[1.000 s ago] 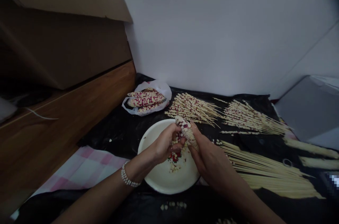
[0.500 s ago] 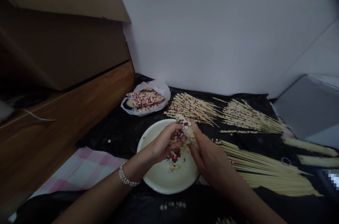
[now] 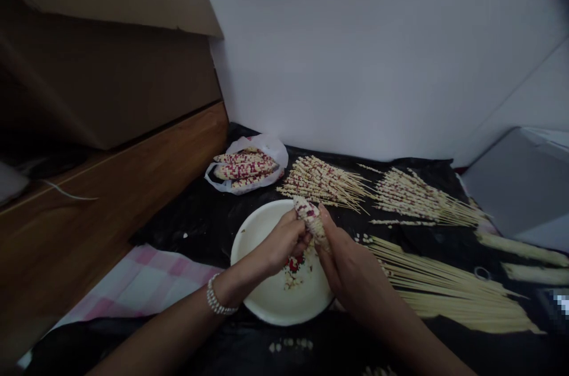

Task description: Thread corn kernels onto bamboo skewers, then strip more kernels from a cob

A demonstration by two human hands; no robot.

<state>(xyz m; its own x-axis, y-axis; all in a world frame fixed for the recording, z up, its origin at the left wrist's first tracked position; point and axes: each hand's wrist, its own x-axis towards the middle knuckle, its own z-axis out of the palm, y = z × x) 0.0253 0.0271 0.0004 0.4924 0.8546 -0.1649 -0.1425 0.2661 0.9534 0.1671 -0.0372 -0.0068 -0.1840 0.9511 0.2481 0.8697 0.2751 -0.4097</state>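
Note:
My right hand [image 3: 349, 257] is wrapped round a corn cob [image 3: 312, 219] with white and dark red kernels; bare patches show where kernels are gone. Against the cob's left side, my left hand [image 3: 287, 242] has its fingers curled and pressed to it. Its thumb side is partly hidden. Both hands are over a cream bowl [image 3: 267, 305] with a red flower pattern at its bottom. Loose corn kernels [image 3: 292, 281] lie inside the bowl beneath the cob.
Behind stand a plastic bag [image 3: 279, 153] of whole cobs and two bundles of kernel-threaded skewers [image 3: 322, 180], [image 3: 409, 195]. Bare skewers [image 3: 462, 299] fan out at right, near stripped cobs [image 3: 533, 273]. A cardboard box [image 3: 106, 73] rises at left on a wooden ledge [image 3: 133, 186].
My left fingers have curled in more tightly against the cob. The right hand keeps its hold, and the cob is nearly in the same place.

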